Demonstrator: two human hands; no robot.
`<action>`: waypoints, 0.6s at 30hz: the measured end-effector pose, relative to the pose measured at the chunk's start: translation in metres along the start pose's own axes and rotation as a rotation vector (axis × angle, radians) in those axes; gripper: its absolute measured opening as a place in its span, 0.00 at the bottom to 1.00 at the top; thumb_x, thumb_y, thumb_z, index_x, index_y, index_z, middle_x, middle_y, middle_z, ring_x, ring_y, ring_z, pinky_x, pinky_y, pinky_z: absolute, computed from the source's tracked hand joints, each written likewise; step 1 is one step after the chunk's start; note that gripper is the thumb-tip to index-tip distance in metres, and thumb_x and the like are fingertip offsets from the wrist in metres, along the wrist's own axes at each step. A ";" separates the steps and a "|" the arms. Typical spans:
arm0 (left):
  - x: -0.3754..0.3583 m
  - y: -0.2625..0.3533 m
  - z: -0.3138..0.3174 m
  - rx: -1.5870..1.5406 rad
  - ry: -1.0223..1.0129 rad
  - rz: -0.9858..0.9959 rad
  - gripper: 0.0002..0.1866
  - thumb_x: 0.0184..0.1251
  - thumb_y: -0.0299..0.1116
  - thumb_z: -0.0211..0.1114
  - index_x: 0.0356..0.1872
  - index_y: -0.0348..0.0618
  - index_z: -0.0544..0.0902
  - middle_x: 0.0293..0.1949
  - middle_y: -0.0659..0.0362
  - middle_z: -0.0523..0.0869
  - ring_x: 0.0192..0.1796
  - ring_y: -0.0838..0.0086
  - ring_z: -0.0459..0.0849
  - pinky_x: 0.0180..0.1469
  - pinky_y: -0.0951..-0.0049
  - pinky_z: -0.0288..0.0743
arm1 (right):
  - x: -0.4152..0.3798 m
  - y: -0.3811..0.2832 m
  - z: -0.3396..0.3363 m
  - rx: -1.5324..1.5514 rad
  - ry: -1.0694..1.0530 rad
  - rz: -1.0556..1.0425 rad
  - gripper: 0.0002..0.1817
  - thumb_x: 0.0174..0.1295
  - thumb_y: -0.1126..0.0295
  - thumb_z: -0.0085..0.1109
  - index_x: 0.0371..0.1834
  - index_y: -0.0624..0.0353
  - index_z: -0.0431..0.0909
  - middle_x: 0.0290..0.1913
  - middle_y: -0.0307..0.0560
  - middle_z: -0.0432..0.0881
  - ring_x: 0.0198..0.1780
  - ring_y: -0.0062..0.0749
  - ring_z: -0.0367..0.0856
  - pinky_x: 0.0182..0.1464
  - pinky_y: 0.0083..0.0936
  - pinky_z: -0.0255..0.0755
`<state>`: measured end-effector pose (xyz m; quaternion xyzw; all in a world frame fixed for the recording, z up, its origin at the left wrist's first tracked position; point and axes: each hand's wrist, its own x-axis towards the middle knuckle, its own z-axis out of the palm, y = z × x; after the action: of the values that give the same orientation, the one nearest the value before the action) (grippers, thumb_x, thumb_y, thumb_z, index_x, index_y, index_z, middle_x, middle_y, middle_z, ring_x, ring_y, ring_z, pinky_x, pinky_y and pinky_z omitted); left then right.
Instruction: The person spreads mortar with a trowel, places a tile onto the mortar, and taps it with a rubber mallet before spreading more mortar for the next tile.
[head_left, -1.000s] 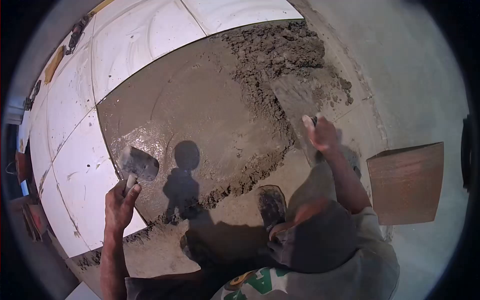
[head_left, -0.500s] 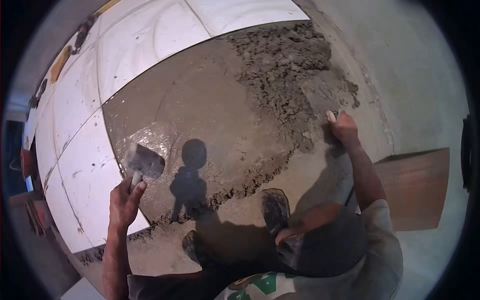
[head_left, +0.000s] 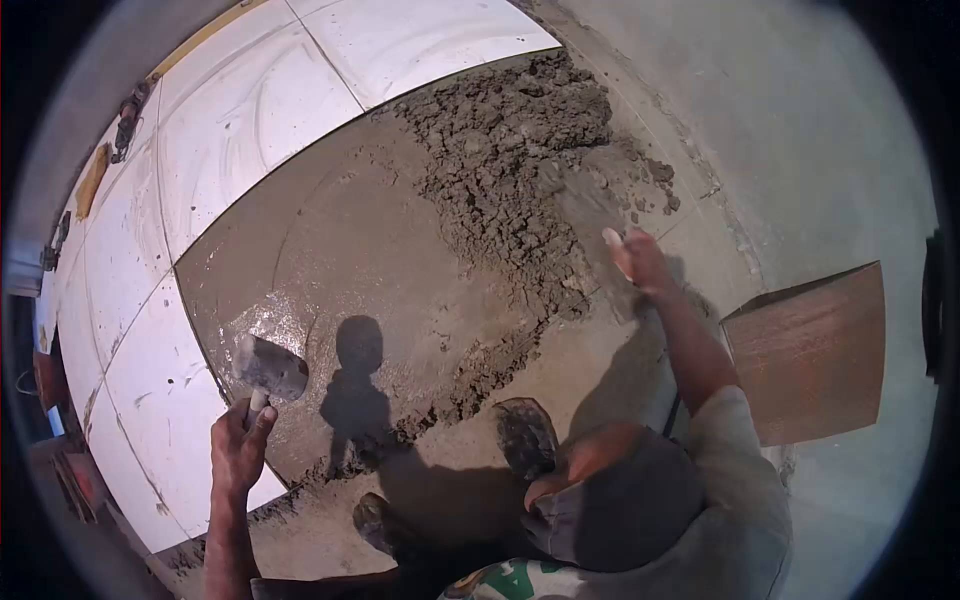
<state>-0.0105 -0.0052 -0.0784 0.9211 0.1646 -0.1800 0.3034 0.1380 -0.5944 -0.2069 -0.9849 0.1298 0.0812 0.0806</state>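
Note:
My left hand is closed round the handle of a mallet, whose dark, dusty head is raised over the wet mortar's left edge. In my right hand is a flat grey trowel, partly blurred, at the right side of the crumbly mortar heap. Smooth, shiny mortar bed spreads between the heap and the white tiles. My shadow falls across that bed. The trowel's handle is mostly hidden by my fingers.
A reddish-brown box-like object stands to the right, by the pale wall. My shoe is close to the mortar's near edge. A dark tool and a tan piece lie at the far left.
The view has shifted, so the floor and both hands appear further left. The trowel's blade has changed angle over the crumbly mortar. The mallet is still held up in my left hand.

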 end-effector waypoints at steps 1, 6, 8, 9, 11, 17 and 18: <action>0.001 0.000 0.000 0.003 0.002 0.002 0.25 0.63 0.52 0.64 0.30 0.34 0.78 0.20 0.53 0.76 0.25 0.69 0.72 0.31 0.65 0.67 | 0.006 -0.027 -0.010 0.143 -0.096 0.082 0.32 0.63 0.43 0.55 0.36 0.70 0.79 0.32 0.62 0.82 0.34 0.50 0.83 0.37 0.42 0.75; 0.003 0.000 0.004 0.027 -0.004 0.020 0.22 0.64 0.48 0.63 0.39 0.34 0.81 0.21 0.60 0.77 0.24 0.77 0.74 0.28 0.71 0.69 | 0.001 -0.051 -0.018 0.478 -0.143 0.195 0.29 0.66 0.45 0.52 0.35 0.68 0.74 0.22 0.52 0.77 0.25 0.38 0.80 0.33 0.37 0.74; 0.003 -0.002 0.001 0.013 0.006 0.041 0.23 0.64 0.50 0.63 0.36 0.34 0.80 0.20 0.59 0.76 0.23 0.76 0.74 0.28 0.70 0.69 | 0.000 -0.023 -0.012 0.819 -0.300 0.180 0.25 0.65 0.47 0.56 0.33 0.64 0.71 0.19 0.44 0.73 0.19 0.29 0.76 0.24 0.31 0.70; 0.002 -0.003 0.000 0.015 0.022 0.023 0.23 0.64 0.50 0.63 0.36 0.34 0.80 0.20 0.59 0.76 0.23 0.76 0.74 0.28 0.70 0.69 | -0.005 -0.029 -0.014 0.823 -0.315 0.159 0.25 0.65 0.47 0.56 0.33 0.64 0.71 0.19 0.44 0.73 0.19 0.29 0.76 0.24 0.31 0.70; 0.003 -0.002 -0.002 0.012 0.010 0.033 0.25 0.64 0.52 0.63 0.33 0.34 0.79 0.19 0.58 0.76 0.23 0.75 0.74 0.28 0.69 0.68 | -0.017 -0.046 -0.034 0.771 -0.332 0.231 0.24 0.64 0.48 0.58 0.31 0.62 0.69 0.18 0.41 0.71 0.16 0.26 0.72 0.19 0.27 0.66; 0.005 -0.004 -0.001 0.010 0.008 0.019 0.25 0.63 0.54 0.64 0.33 0.35 0.79 0.19 0.57 0.76 0.24 0.73 0.75 0.29 0.68 0.69 | -0.034 -0.113 -0.048 0.969 -0.406 0.055 0.21 0.66 0.50 0.56 0.32 0.59 0.70 0.18 0.37 0.68 0.16 0.23 0.69 0.18 0.27 0.64; 0.004 -0.004 -0.002 0.016 0.004 0.037 0.25 0.63 0.53 0.64 0.33 0.35 0.79 0.19 0.57 0.76 0.24 0.73 0.75 0.29 0.67 0.69 | -0.031 -0.125 -0.046 0.966 -0.412 0.048 0.21 0.66 0.50 0.56 0.32 0.59 0.70 0.18 0.37 0.68 0.16 0.23 0.69 0.18 0.27 0.64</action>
<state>-0.0081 -0.0002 -0.0810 0.9269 0.1466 -0.1737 0.2988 0.1488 -0.4759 -0.1390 -0.7958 0.1567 0.2057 0.5476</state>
